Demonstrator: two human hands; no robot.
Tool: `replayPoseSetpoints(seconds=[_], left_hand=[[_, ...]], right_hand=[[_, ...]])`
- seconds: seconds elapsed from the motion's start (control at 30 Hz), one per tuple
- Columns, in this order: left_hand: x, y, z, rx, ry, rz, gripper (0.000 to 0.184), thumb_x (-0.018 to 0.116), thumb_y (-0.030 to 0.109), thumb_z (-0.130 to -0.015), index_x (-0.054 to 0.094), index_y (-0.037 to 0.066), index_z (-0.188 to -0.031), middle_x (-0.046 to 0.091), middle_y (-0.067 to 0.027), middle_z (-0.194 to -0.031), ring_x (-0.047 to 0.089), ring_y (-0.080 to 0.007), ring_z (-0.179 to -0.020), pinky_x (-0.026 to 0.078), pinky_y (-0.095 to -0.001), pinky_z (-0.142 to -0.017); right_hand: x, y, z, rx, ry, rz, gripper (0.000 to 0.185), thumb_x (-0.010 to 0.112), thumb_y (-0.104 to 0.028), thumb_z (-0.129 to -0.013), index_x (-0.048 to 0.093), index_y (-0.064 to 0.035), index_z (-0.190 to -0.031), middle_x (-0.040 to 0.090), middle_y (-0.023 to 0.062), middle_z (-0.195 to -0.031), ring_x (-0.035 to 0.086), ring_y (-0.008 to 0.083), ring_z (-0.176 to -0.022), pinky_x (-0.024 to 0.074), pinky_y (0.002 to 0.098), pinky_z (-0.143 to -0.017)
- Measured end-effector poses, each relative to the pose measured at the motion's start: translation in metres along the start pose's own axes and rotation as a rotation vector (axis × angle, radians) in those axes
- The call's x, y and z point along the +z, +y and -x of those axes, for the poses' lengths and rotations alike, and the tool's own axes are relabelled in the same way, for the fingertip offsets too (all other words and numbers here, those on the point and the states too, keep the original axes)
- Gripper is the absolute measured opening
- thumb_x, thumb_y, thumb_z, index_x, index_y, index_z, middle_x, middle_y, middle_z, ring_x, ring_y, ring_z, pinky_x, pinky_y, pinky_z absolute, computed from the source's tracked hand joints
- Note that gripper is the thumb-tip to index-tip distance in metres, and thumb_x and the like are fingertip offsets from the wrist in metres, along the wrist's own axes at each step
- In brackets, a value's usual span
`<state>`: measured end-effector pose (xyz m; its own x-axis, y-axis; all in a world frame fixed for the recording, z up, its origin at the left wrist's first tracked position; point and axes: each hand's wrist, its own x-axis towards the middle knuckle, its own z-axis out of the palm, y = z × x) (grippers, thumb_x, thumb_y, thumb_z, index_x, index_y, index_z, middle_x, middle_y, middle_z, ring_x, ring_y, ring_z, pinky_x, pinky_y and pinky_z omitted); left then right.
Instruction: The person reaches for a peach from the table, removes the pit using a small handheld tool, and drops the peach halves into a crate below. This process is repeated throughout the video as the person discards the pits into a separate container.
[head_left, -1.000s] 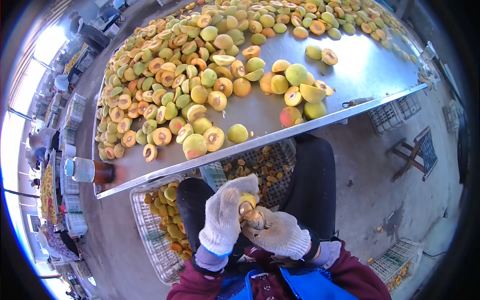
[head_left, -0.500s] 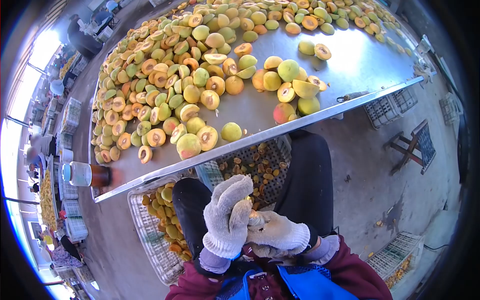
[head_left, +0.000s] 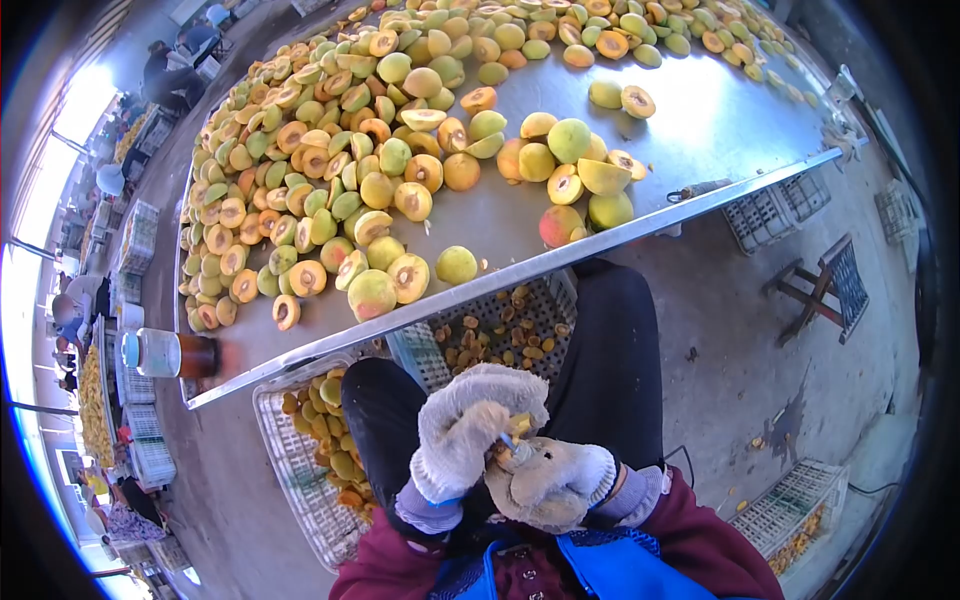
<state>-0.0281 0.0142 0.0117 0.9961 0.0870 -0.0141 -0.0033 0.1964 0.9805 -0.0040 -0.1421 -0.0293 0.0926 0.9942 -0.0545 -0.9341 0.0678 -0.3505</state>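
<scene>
My left hand point(head_left: 468, 432), in a grey-white knit glove, is curled in front of my lap with its fingers bent over toward the right. A small yellow piece of fruit point(head_left: 520, 424) shows at its fingertips. Close against it, my gloved right hand point(head_left: 556, 482) is closed too. A thin bluish-grey bit point(head_left: 507, 441) pokes out between the hands; whether it is a tool and which hand has it are unclear. Beyond them, whole-looking and halved peaches point(head_left: 370, 190) cover much of a metal table point(head_left: 690, 120), some halves with stones showing.
Under the table edge stands a dark crate point(head_left: 545, 315) with brown fruit scraps. A white crate point(head_left: 290, 470) of peach pieces is left of my knee. A jar point(head_left: 170, 353) of dark liquid sits at the table's left corner. On the right are a stool point(head_left: 830, 290) and another crate point(head_left: 795, 515).
My left hand has turned inward and its fingers have curled over. The yellow piece and the bluish-grey bit now show between the hands. My right hand has shifted slightly.
</scene>
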Motion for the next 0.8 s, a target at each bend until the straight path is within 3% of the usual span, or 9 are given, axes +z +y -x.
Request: replayPoseSetpoints(seconds=[0.2, 0.27, 0.33, 0.53, 0.6, 0.63, 0.7, 0.73, 0.8], left_hand=[[0.001, 0.008, -0.014, -0.003, -0.028, -0.047, 0.041, 0.055, 0.033, -0.094, 0.066, -0.005, -0.100, 0.065, -0.0189, -0.096, 0.067, -0.0276, -0.081, 0.055, -0.0382, -0.071], [-0.010, 0.009, -0.029, 0.389, -0.260, -0.477, 0.026, 0.058, 0.018, -0.094, 0.066, -0.005, -0.102, 0.065, -0.0171, -0.105, 0.067, -0.0216, -0.085, 0.054, -0.0338, -0.074], [-0.008, 0.003, -0.020, 0.359, -0.263, -0.390, 0.027, 0.058, 0.020, -0.094, 0.066, -0.003, -0.104, 0.065, -0.0163, -0.106, 0.067, -0.0237, -0.086, 0.054, -0.0349, -0.075], [0.012, -0.014, -0.016, -0.420, 0.123, 0.839, 0.049, 0.047, 0.043, -0.098, 0.058, -0.003, -0.111, 0.065, -0.0139, -0.097, 0.065, -0.0225, -0.084, 0.055, -0.0353, -0.078], [-0.004, -0.016, -0.009, -0.305, 0.253, 0.434, 0.048, 0.045, 0.044, -0.098, 0.058, -0.001, -0.110, 0.066, -0.0128, -0.093, 0.065, -0.0227, -0.083, 0.055, -0.0335, -0.074], [-0.018, -0.012, -0.004, -0.067, 0.356, 0.053, 0.047, 0.046, 0.045, -0.098, 0.059, 0.000, -0.108, 0.066, -0.0124, -0.094, 0.067, -0.0225, -0.076, 0.056, -0.0308, -0.060], [-0.058, 0.013, 0.014, -0.060, 0.548, 0.106, 0.044, 0.046, 0.043, -0.099, 0.061, 0.002, -0.104, 0.066, -0.0110, -0.093, 0.068, -0.0208, -0.066, 0.050, -0.0244, -0.045], [-0.090, 0.010, 0.026, -0.015, 0.675, -0.014, 0.041, 0.050, 0.039, -0.099, 0.061, 0.001, -0.105, 0.066, -0.0105, -0.093, 0.067, -0.0195, -0.072, 0.051, -0.0254, -0.052], [-0.142, 0.020, 0.035, -0.035, 0.701, -1.111, 0.027, 0.065, 0.020, -0.090, 0.064, 0.002, -0.109, 0.066, -0.0113, -0.102, 0.062, -0.0245, -0.098, 0.049, -0.0377, -0.085]], right_hand=[[0.005, 0.003, 0.003, -0.011, -0.065, -0.193, 0.023, 0.071, -0.021, -0.082, 0.060, -0.0033, -0.092, 0.061, 0.0047, -0.082, 0.057, 0.0126, -0.070, 0.0471, 0.0260, -0.067], [0.014, 0.004, 0.003, -0.086, 0.079, -0.408, 0.021, 0.070, -0.020, -0.082, 0.061, -0.0034, -0.091, 0.061, 0.0045, -0.081, 0.057, 0.0124, -0.067, 0.0471, 0.0250, -0.065], [0.001, 0.006, 0.002, -0.064, -0.059, -0.352, 0.021, 0.069, -0.021, -0.082, 0.061, -0.0034, -0.091, 0.060, 0.0044, -0.080, 0.058, 0.0128, -0.070, 0.0473, 0.0252, -0.066], [-0.002, -0.004, -0.003, -0.032, -0.225, 0.061, 0.022, 0.068, -0.022, -0.083, 0.061, -0.0024, -0.090, 0.060, 0.0038, -0.079, 0.056, 0.0128, -0.073, 0.0467, 0.0261, -0.067], [0.001, -0.014, -0.007, -0.166, -0.204, 0.100, 0.025, 0.069, -0.023, -0.082, 0.060, -0.0013, -0.090, 0.060, 0.0044, -0.080, 0.055, 0.0131, -0.073, 0.0458, 0.0249, -0.068], [0.002, -0.008, -0.002, -0.206, 0.108, -0.009, 0.027, 0.068, -0.025, -0.083, 0.060, 0.0001, -0.090, 0.059, 0.0065, -0.074, 0.055, 0.0134, -0.065, 0.0454, 0.0241, -0.060], [-0.003, -0.017, 0.001, -0.199, 0.118, -0.197, 0.024, 0.066, -0.023, -0.084, 0.059, 0.0001, -0.088, 0.057, 0.0062, -0.065, 0.053, 0.0115, -0.051, 0.0417, 0.0236, -0.047], [-0.004, -0.024, -0.002, -0.211, 0.162, -0.209, 0.023, 0.066, -0.022, -0.084, 0.059, 0.0000, -0.087, 0.056, 0.0051, -0.063, 0.052, 0.0108, -0.047, 0.0401, 0.0235, -0.043], [-0.002, -0.028, -0.009, -0.178, 0.290, -0.153, 0.019, 0.066, -0.019, -0.085, 0.059, -0.0017, -0.085, 0.056, 0.0026, -0.064, 0.052, 0.0096, -0.049, 0.0403, 0.0229, -0.044]])
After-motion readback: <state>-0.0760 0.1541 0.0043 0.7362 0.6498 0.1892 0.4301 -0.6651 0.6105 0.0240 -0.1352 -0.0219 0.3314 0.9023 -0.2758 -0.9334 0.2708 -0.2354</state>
